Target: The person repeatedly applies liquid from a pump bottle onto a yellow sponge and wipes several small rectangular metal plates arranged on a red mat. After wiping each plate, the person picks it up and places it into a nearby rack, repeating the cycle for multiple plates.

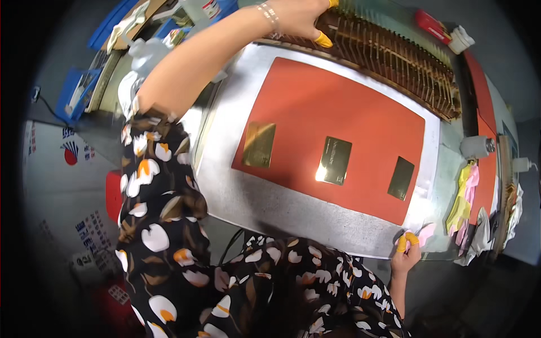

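Orange mat (338, 107) bears three plates; left hand (296, 17) at slotted rack (394, 56)

You see three shiny gold plates (333, 160) spaced along an orange mat (349, 107) on your worktop (236, 191); yellow and pink cloths (463, 197) hang at the right edge.

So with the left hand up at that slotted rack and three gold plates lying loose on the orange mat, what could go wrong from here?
1. The left hand reaches across to the slotted rack; the forearm passes over the metal tray, so a dropped elbow might nudge the nearest gold plate.
2. The middle plate and the dark right plate lie loose on the orange mat and could slide if it's bumped.
3. The right hand touches the tray's near corner; a tug may shift everything.
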Demonstrator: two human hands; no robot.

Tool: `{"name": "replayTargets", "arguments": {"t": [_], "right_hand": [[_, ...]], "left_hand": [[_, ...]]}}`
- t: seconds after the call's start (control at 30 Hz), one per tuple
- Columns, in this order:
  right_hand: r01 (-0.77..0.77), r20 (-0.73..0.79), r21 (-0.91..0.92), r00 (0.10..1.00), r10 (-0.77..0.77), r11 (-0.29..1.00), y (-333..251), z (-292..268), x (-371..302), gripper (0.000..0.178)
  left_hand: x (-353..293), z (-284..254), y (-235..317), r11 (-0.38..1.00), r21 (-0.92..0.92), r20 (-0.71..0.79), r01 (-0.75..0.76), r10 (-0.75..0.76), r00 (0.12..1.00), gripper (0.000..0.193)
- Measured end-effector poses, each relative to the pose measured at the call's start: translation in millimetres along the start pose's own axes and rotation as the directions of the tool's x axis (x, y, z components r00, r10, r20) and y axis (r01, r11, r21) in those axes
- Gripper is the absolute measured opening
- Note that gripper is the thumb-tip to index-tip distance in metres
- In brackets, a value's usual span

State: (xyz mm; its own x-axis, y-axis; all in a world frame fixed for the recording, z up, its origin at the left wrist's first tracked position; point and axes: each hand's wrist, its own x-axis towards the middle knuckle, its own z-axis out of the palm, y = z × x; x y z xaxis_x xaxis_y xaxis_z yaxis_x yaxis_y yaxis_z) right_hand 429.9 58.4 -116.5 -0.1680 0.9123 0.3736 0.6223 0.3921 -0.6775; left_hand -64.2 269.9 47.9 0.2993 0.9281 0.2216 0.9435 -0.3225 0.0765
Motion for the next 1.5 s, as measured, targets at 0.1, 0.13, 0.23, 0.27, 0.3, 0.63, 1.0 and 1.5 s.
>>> {"name": "replayTargets", "arguments": {"t": [0.1,0.13,0.23,0.27,0.3,0.63,1.0,1.5], "right_hand": [[0.01,-0.022,0.016,1.0,-0.009,1.0,2,0,-4,0.007],[-0.009,-0.002,0.052,1.0,0.009,0.999,2,-1,-3,0.008],[0.026,0.027,-0.003,0.999,-0.026,1.0,6,-3,-2,0.009],[0.004,0.02,0.059,1.0,-0.005,0.998,5,-2,-2,0.009],[0.002,0.033,0.065,0.999,-0.005,0.998,4,-1,0,0.009],[0.039,0.004,0.036,0.999,-0.039,0.999,-1,2,8,0.008],[0.057,-0.015,0.007,0.998,-0.057,0.998,-3,2,7,0.008],[0.071,-0.03,-0.009,0.997,-0.071,0.997,-4,0,6,0.008]], "left_hand": [[-99,4,23,0.937,-0.35,-0.022,0.011,-0.02,1.0,0.082],[-142,17,29,0.985,-0.168,-0.015,-0.039,0.037,0.999,0.086],[-200,43,52,0.973,-0.212,0.229,0.096,-0.046,0.972,0.102],[-207,48,55,0.968,-0.227,0.218,0.109,-0.058,0.974,0.098],[-212,52,58,0.963,-0.244,0.207,0.119,-0.069,0.976,0.095],[-220,43,76,0.996,-0.083,0.143,-0.02,0.031,0.989,0.081],[-21,-4,4,0.944,0.3,0.024,-0.139,0.138,0.99,0.096],[69,30,-2,0.959,0.244,0.466,-0.147,0.017,0.885,0.11]]}}
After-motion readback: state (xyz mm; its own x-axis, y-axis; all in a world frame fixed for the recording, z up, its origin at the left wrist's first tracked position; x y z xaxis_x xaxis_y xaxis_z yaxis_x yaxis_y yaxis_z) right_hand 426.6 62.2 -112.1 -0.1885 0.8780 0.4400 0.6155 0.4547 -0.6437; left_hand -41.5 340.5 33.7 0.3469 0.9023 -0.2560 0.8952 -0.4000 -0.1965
